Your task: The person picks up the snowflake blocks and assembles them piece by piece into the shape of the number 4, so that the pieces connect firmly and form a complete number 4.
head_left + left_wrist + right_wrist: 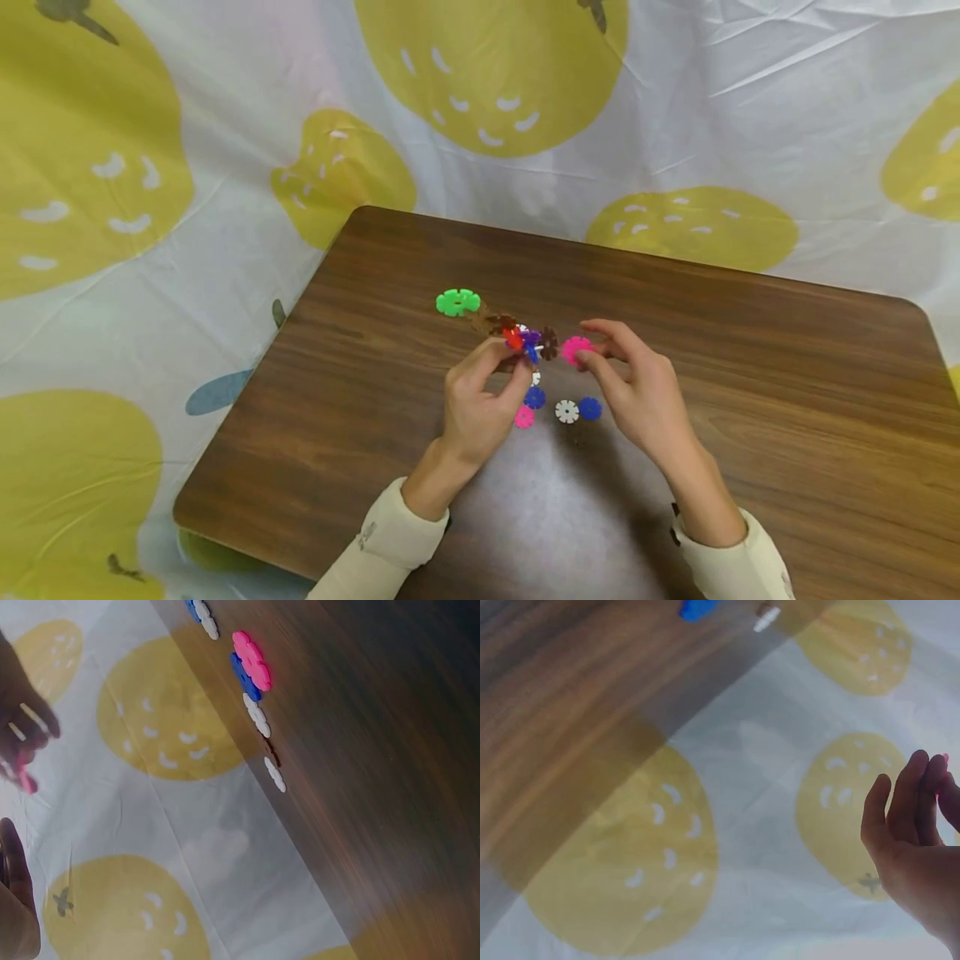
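Your multicoloured cluster of interlocked plastic snowflake discs (525,340) sits just above the middle of the brown wood-grain table (750,375), pinched at its near edge by your left hand (480,400), fingers curled round it. Your right hand (637,392) pinches a pink plastic snowflake disc (576,349) between thumb and fingertips, just beside the cluster's brown disc. A loose green snowflake disc (457,302) lies behind-left. Blue, white and pink loose discs (567,411) lie between your hands. Under the table: white cloth with yellow fruit print (150,167).
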`<state>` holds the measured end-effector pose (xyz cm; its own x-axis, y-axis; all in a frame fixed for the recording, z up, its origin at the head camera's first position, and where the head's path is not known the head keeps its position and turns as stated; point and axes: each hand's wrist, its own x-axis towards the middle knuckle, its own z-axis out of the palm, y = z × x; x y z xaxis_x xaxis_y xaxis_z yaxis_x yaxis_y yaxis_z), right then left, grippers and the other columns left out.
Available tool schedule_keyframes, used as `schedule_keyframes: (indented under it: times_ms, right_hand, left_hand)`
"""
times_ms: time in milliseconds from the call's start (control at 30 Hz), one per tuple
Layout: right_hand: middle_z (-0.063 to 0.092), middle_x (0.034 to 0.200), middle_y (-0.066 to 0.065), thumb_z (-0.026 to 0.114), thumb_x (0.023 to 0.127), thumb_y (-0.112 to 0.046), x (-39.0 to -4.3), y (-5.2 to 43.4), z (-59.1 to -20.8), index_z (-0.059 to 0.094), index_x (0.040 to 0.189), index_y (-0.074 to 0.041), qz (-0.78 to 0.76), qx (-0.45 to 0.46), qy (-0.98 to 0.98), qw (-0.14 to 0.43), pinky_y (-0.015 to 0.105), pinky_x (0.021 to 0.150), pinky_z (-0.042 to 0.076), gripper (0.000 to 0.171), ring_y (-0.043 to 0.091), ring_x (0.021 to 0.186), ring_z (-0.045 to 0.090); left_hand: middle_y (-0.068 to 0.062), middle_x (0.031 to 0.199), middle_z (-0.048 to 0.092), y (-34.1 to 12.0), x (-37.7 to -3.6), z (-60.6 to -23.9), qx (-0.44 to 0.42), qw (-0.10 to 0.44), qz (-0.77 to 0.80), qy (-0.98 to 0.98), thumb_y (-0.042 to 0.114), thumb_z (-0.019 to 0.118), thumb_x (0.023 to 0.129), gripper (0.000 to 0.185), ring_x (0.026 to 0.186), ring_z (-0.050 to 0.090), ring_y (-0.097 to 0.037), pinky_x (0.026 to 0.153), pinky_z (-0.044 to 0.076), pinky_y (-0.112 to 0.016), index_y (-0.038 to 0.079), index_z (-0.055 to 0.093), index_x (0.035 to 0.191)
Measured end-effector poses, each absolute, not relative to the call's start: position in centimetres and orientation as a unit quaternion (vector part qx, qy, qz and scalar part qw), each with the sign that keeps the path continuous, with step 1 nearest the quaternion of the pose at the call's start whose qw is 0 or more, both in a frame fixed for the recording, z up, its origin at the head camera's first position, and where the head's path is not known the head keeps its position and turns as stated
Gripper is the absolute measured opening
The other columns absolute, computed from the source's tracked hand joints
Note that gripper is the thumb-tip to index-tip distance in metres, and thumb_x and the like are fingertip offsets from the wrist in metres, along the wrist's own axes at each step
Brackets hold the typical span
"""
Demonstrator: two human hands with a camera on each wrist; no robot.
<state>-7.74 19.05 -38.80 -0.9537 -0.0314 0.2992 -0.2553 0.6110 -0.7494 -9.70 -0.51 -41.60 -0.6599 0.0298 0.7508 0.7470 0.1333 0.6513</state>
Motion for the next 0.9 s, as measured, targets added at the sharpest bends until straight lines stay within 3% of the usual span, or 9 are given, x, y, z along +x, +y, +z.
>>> schedule_keyframes:
  times_ms: [367, 767, 900]
  right_hand:
    - [0.078, 0.086, 0.002, 0.075, 0.092, -0.001, -6.3, 18.8, -36.3, 0.074, 0.112, -0.009, 0.432, 0.121, -0.865, 0.227, 0.008, 0.076, 0.048, 0.022, -0.012, 0.085, 0.066]
    - [0.079, 0.093, 0.011, 0.075, 0.084, 0.012, -5.9, 18.6, -33.6, 0.076, 0.106, 0.000, 0.464, 0.198, -0.803, 0.318, 0.011, 0.085, 0.056, 0.025, -0.003, 0.093, 0.072]
    - [0.079, 0.093, 0.013, 0.074, 0.088, 0.006, -5.9, 18.4, -33.3, 0.077, 0.106, 0.002, 0.454, 0.232, -0.792, 0.336, 0.012, 0.088, 0.056, 0.018, -0.002, 0.097, 0.071]
  left_hand:
    - [-0.012, 0.087, 0.073, -0.3, -9.5, -41.3, -0.294, 0.301, -0.593, -0.686, -0.012, 0.065, 0.087, 0.014, 0.075, 0.071, -0.020, 0.074, 0.062, -0.024, -0.001, 0.072, 0.093]
    - [-0.011, 0.084, 0.072, 0.1, -8.9, -40.8, -0.312, 0.307, -0.593, -0.676, -0.009, 0.066, 0.090, 0.010, 0.071, 0.067, -0.017, 0.073, 0.062, -0.023, -0.001, 0.071, 0.092]
    - [-0.010, 0.082, 0.070, 0.3, -8.7, -40.6, -0.318, 0.307, -0.594, -0.672, -0.008, 0.066, 0.090, 0.009, 0.070, 0.066, -0.016, 0.072, 0.061, -0.022, -0.001, 0.071, 0.091]
